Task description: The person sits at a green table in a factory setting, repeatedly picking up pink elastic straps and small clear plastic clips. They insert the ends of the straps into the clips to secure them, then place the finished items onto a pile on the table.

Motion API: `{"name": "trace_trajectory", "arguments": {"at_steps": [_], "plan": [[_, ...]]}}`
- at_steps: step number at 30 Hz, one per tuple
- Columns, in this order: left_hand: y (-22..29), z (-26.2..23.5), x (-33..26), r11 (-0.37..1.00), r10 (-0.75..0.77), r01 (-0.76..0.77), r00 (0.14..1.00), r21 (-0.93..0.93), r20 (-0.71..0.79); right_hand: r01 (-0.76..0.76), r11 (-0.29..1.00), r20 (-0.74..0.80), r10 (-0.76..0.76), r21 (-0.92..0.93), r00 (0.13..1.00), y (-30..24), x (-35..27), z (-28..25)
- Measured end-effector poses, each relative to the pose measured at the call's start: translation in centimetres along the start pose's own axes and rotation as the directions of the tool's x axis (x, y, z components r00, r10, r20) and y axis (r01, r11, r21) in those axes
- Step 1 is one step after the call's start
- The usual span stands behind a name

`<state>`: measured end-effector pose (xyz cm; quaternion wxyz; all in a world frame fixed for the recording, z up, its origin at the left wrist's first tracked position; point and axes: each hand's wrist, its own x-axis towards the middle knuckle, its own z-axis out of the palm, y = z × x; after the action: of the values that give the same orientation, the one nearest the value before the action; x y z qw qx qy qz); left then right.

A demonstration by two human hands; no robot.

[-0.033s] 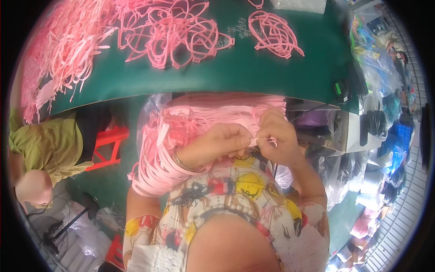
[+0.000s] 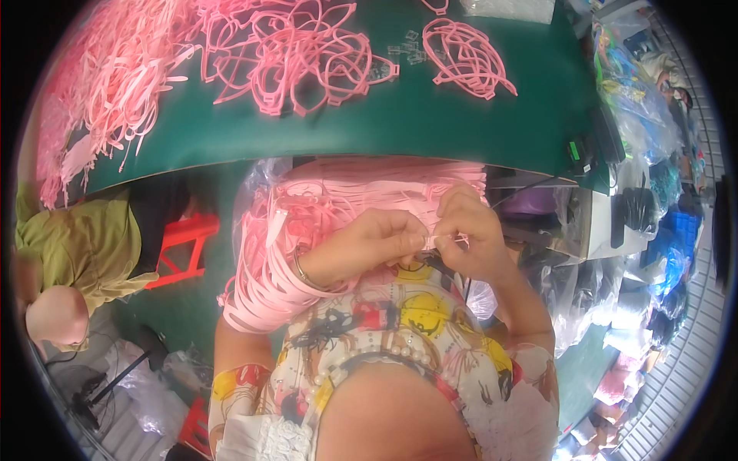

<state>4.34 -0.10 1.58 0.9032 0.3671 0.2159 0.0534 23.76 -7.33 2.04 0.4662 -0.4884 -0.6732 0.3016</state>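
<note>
My left hand and my right hand meet in front of my chest, fingertips almost touching. Both are closed in a pinch on a thin pink strap, of which only a short pale piece shows between the fingers. Whether a small fitting sits on it is hidden by the fingertips. A thick bunch of pink straps hangs over my left forearm, beside the bracelet. Beyond my hands, many more pink straps lie in a dense layer below the table edge.
Looped pink straps and a smaller coil lie on the green table, with small clear plastic pieces between them. Strands heap at far left. A co-worker is at left, near a red stool. Plastic bags crowd the right.
</note>
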Motion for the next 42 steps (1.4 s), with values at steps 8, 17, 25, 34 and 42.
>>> {"name": "trace_trajectory", "arguments": {"at_steps": [8,17,25,34,42], "plan": [[0.7,-0.1,-0.6,0.988,0.03,-0.013,0.994,0.156,-0.106,0.088,0.966,0.048,-0.078,-0.242,0.996,-1.0,1.1,0.2],[0.3,-0.9,-0.4,0.988,0.098,-0.088,0.992,0.126,-0.077,-0.01,1.0,0.037,0.01,0.018,0.999,0.2,0.4,0.5],[-0.1,0.0,0.0,0.393,0.648,-0.303,0.761,0.868,-0.028,-0.105,0.979,0.057,0.117,-0.175,0.991,-0.6,0.8,0.2],[0.3,-0.6,-1.5,0.993,0.062,-0.051,0.992,0.102,-0.112,-0.003,0.977,0.021,0.007,-0.215,1.0,-1.2,0.0,1.4],[-1.1,-2.1,-1.6,0.977,-0.112,0.124,0.991,-0.175,0.076,0.144,0.963,0.338,-0.06,-0.229,0.939,-2.7,0.8,0.2]]}}
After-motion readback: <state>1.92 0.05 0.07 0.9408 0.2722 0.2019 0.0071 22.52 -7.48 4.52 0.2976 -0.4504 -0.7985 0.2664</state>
